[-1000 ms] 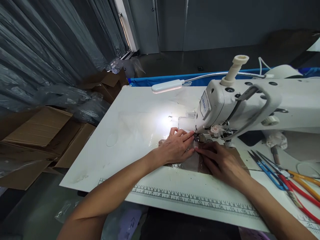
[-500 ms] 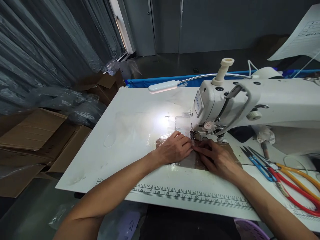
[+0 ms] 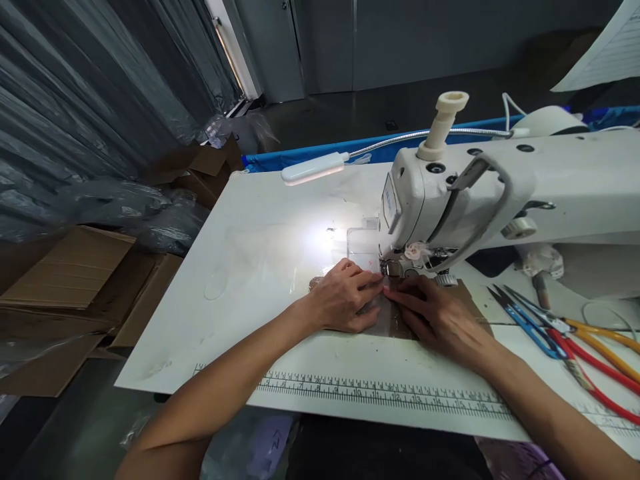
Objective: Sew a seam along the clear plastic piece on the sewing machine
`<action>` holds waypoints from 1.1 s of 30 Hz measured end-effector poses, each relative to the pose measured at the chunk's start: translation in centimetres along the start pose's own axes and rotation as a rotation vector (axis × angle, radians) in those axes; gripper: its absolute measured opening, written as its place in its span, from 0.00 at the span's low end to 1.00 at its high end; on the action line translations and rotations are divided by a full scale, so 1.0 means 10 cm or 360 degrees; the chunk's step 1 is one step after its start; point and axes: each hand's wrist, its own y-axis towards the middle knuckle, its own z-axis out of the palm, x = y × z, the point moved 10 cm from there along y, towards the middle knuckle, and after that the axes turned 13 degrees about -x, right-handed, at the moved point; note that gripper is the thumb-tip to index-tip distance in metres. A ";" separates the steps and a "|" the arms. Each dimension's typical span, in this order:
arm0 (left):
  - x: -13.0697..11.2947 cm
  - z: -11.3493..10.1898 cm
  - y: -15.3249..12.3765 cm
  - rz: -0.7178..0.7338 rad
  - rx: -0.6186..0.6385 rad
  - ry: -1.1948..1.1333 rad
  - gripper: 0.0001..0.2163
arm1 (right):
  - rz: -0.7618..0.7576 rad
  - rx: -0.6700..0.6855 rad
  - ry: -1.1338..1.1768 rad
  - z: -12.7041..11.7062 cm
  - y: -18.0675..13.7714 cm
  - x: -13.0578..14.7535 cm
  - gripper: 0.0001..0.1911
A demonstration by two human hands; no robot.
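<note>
- A grey, shiny, pleated curtain (image 3: 100, 87) hangs at the far left; below it stands an open brown cardboard box (image 3: 70, 267), with crumpled clear plastic bags (image 3: 175, 223) just behind it.
- A smooth white desk (image 3: 260, 220) spans the middle, a black-printed ruler scale (image 3: 375, 393) running along its near edge.
- A slim white lamp head (image 3: 313, 170) on a flexible metal neck (image 3: 395, 139) hangs over the desk and throws a bright patch on it.
- The left hand (image 3: 345, 297) lies palm down with fingers loosely bent, its fingertips near the needle area; whether it pinches anything, I cannot tell.
- A thin, glossy, brown and see-through sheet (image 3: 397, 327) lies flat on the desk, partly hidden under both hands, a brown end showing left of the left hand.
- A small metal presser foot (image 3: 387, 268) stands just beyond the fingertips.
- The right hand (image 3: 440, 310) rests on the sheet, index finger stretched out, the others bent beneath; its grip is hidden.
- A white sewing machine (image 3: 465, 180) reaches in from the right.
- Blue-handled thread snips (image 3: 535, 330), red-handled scissors (image 3: 595, 393) and orange-handled scissors (image 3: 605, 350) lie close together on the desk at the right.
</note>
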 end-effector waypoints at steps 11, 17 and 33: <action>0.11 0.04 0.04 -0.0105 -0.0005 0.0109 0.17 | 0.0046 0.0060 -0.0019 0.05 -0.05 -0.05 0.22; 0.16 0.04 0.04 -0.0177 -0.0072 0.0085 0.16 | 0.0052 0.0063 -0.0028 0.09 -0.06 -0.09 0.21; 0.13 -0.14 0.00 -0.0080 0.0037 -0.0344 0.10 | 0.0343 0.0025 0.0203 -0.07 0.05 -0.20 0.20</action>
